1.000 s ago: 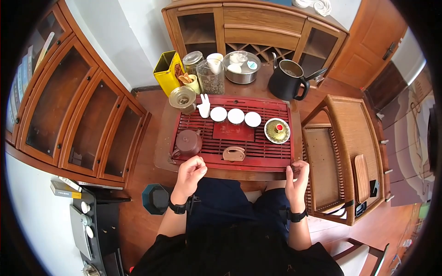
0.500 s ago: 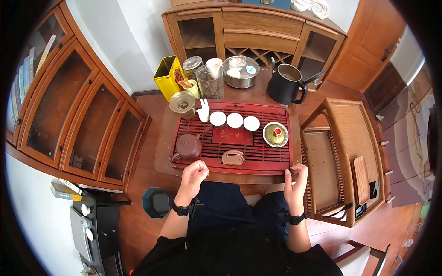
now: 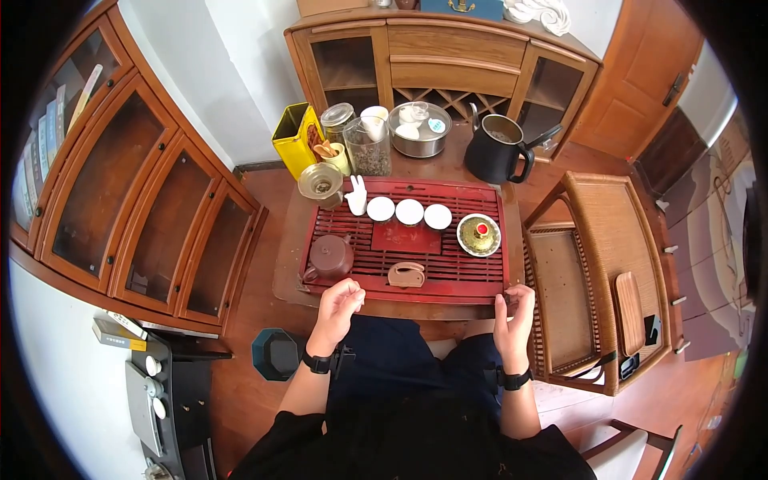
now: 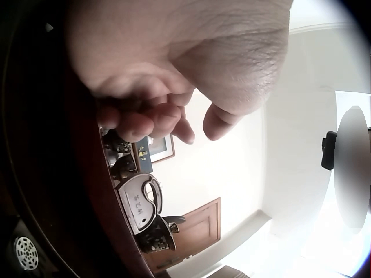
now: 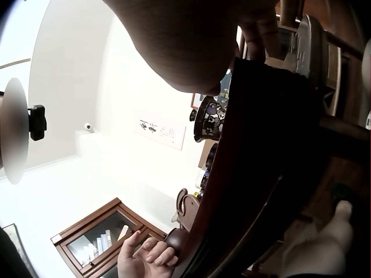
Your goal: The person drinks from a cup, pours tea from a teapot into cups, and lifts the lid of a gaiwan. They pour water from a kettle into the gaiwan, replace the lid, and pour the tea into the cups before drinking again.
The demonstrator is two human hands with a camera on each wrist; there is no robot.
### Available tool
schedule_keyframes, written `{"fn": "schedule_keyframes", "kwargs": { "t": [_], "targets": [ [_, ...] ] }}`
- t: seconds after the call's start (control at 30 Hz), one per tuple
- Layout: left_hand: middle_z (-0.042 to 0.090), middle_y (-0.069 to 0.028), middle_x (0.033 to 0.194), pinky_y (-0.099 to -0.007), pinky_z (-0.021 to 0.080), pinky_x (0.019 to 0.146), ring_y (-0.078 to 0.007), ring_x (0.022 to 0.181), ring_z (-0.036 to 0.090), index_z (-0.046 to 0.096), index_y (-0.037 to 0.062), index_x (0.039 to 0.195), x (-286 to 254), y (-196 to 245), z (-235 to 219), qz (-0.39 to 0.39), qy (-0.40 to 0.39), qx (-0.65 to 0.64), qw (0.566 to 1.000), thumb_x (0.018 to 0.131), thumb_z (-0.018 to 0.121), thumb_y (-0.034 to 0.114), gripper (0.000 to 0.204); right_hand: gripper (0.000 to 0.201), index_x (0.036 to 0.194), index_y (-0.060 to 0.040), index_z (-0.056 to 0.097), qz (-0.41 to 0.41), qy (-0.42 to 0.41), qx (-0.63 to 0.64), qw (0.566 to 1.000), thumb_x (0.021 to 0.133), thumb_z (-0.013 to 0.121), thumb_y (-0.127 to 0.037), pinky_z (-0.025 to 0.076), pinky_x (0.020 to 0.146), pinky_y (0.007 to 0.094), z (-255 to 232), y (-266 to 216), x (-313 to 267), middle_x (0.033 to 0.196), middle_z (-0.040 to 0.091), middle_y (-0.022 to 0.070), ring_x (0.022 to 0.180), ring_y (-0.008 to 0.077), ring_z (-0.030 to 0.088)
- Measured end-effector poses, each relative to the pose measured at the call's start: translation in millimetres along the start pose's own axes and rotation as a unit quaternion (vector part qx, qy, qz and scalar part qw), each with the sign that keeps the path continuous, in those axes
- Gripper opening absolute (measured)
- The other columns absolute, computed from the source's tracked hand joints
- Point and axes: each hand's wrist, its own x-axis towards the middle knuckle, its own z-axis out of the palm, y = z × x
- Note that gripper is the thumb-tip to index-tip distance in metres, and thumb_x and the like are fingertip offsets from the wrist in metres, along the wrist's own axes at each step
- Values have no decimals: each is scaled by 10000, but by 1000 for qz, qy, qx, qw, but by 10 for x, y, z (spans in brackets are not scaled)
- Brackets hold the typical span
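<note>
My left hand [image 3: 336,314] rests at the front edge of a red slatted tea tray [image 3: 468,290], fingers loosely curled, nothing in them. Just beyond it stands a brown teapot [image 3: 330,258]. At the tray's right front corner my right hand [image 3: 516,320] lies with bent, relaxed fingers and holds nothing. Between the hands, on the tray, stands a flat brown piece with a loop handle [image 3: 406,275]; its written face [image 4: 136,200] shows in the left wrist view. A lidded gaiwan [image 3: 480,234] sits at the right, beside a row of white-lined cups [image 3: 410,211] and a white two-eared figurine [image 3: 357,198].
Behind the tray are a strainer on a pitcher [image 3: 320,184], a yellow tin [image 3: 296,140], glass jars, a steel pot [image 3: 420,144] and a black kettle [image 3: 494,156]. A wicker cart [image 3: 624,216] stands at right, a dark bin [image 3: 276,354] on the floor at left.
The head view has tilted slightly upward, so the tray and its things sit a little lower in it. Both hands keep nearly the same pose and place at the tray's edge.
</note>
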Motion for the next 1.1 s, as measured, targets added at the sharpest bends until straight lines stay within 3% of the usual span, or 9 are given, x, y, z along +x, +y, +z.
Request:
{"fn": "schedule_keyframes", "kwargs": {
  "t": [0.3,0.5,0.77,1.1],
  "targets": [
    [529,28,740,-232,387,629,-52,687,474,563,49,822,11,-6,7,-1,7,6,1000,1033,630,202,269,203,1092,-10,556,24,-8,13,1000,953,692,-68,466,818,357,-16,-40,1,1084,559,132,900,256,535],
    [530,34,738,-227,379,621,-44,683,469,566,52,818,16,5,18,-1,13,5,1000,1033,638,205,274,199,1093,-14,559,-8,2,-11,1000,953,690,-67,469,799,346,-1,8,0,1091,560,129,873,239,535],
    [524,40,728,-223,375,607,-39,669,465,562,58,808,19,-21,2,1,12,15,1000,1035,639,206,281,196,1114,-12,543,15,-12,5,1000,973,668,-67,464,823,327,-7,1,-13,1127,550,119,890,204,525],
    [523,40,724,-223,380,607,-39,667,467,562,58,799,21,17,17,-1,15,13,1000,1037,631,184,278,198,1089,-5,562,2,2,0,1000,950,692,-61,469,792,350,10,11,-2,1078,561,135,870,242,534]
  ]
}}
